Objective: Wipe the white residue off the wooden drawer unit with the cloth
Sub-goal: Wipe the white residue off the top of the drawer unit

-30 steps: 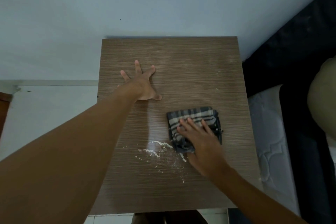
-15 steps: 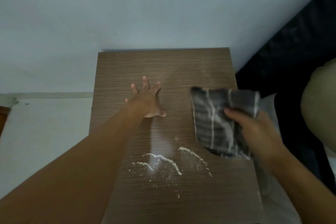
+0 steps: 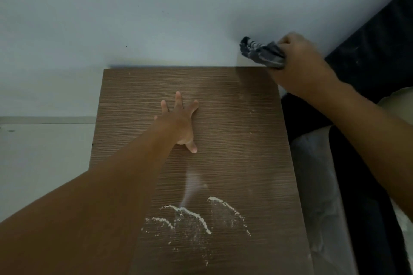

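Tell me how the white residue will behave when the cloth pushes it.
Probably loose and light: the white residue lies in thin ridges and scattered specks on the drawer unit, so it should pile up ahead of the cloth. Some will likely smear; a faint haze already streaks the wood.

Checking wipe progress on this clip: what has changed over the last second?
The right hand lifted the cloth off the drawer unit, bunched it and carried it to the far right corner. The left hand stayed flat on the top; the white residue remains.
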A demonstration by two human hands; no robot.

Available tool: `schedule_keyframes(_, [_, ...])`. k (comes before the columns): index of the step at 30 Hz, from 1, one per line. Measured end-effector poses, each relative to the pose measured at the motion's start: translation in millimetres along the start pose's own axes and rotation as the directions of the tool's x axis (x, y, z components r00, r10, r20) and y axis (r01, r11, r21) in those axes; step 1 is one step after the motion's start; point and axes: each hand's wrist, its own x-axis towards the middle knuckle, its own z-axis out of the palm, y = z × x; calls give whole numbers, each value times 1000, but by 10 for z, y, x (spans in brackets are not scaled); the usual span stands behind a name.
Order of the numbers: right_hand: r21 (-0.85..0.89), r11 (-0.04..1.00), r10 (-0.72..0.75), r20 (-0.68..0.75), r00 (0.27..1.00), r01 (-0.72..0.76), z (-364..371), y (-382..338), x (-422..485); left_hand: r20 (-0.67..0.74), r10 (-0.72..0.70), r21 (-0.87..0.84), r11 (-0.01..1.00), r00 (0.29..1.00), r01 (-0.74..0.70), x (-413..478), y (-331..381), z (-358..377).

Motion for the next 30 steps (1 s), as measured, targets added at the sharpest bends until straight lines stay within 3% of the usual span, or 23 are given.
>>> schedule_keyframes(3, [-173,972,-139,114,984,157,271,79,218,7,-13,4,1000,1000,13,34,30,-13])
schedule_keyframes(6, [-238,931,-190,328,925,276,506,183,295,9,-13,5,1000,1000,12,77,34,-12])
schedule_keyframes(9, [-114,985,-61,485,872,132,670,293,249,12,-9,7,1000,1000,9,109,29,-15])
schedule_keyframes(11, [-14,1000,0,476,880,8,737,322,156,18,-9,8,1000,1000,9,111,20,-16])
schedule_keyframes(17, [152,984,20,393,919,-87,841,188,-328,15,8,-34,999,1000,-8,95,-8,-33])
schedule_keyframes(19, [220,975,-41,316,948,-31,859,104,-540,18,7,-31,999,1000,-7,95,0,-36])
schedule_keyframes(22, [181,980,-134,283,950,84,968,67,-876,21,6,-42,999,1000,-5,103,3,-37])
schedule_keyframes(30, [178,983,-91,330,940,33,956,-301,-1921,7,0,-50,999,1000,0,113,15,-25])
